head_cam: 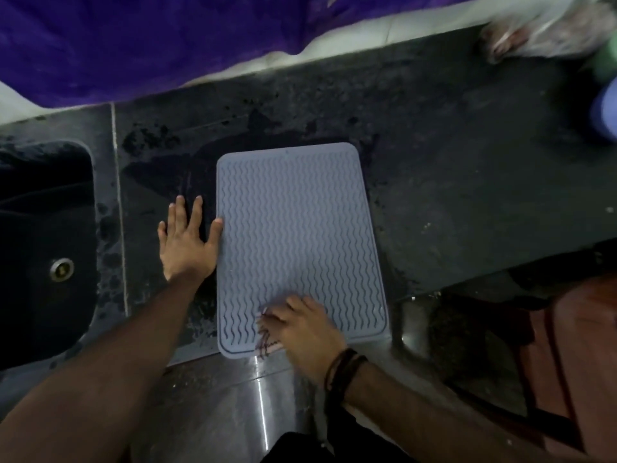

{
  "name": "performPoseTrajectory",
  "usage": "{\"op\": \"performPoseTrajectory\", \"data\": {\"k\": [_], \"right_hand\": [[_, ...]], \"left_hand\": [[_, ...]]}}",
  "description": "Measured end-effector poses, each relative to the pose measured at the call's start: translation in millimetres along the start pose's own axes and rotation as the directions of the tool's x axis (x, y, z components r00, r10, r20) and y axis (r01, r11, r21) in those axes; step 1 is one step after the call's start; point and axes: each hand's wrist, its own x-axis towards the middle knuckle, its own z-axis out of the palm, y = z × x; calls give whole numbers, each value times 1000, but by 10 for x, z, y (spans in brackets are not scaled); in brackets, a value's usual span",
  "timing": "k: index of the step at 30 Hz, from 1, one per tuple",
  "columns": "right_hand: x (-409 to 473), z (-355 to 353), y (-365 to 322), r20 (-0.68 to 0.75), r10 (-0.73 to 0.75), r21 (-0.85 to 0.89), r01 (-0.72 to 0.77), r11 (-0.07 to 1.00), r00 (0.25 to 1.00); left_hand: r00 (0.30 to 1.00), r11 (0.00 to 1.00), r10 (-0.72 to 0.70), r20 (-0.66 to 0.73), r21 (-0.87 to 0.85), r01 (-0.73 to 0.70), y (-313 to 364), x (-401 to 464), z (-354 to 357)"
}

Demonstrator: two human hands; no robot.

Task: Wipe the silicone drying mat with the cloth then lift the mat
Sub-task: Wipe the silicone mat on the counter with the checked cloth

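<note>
Silicone drying mat (293, 235): flat on dark stone counter (450, 182), right of sink (43, 245), near short edge slightly over counter front. Long axis runs away from person, far end tilted slightly left. Grey-blue, rounded corners, wavy ridges lengthwise. Right hand (300, 332) fingers curled, pressing cloth (267, 342) onto near-left corner of mat; cloth pale with dark markings, mostly hidden under hand; dark bands on wrist. Left hand (187, 242) fingers spread, palm flat on wet counter, thumb touching mat's left edge, arm extended.
</note>
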Motion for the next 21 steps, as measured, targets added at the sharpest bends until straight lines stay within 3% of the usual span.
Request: {"op": "performPoseTrajectory", "data": {"k": [3,5,8,13,18,21], "right_hand": [[-129,-170,321,-164,232,63,-225,972,959],[-187,-240,538,-189,331,12,-335,942,925],[-380,-117,600,-166,273,-67,-287,955,948],[-761,-194,598,-175,240,-27,-249,968,955],[-475,-376,1078,-224,467,-34,-486,873,855],[-500,-271,1114,-206,478,-64,-499,864,854]], "left_hand": [[1000,1000,-2,6,1,2,-3,7,15],[1000,1000,1,9,1,-1,8,1,21],[1000,1000,-4,1,-5,4,-9,-1,-4],[1000,1000,-3,-2,-4,3,33,-4,-1],[1000,1000,-17,18,16,17,48,-12,-4],[1000,1000,-9,17,13,8,38,-26,-9]]}}
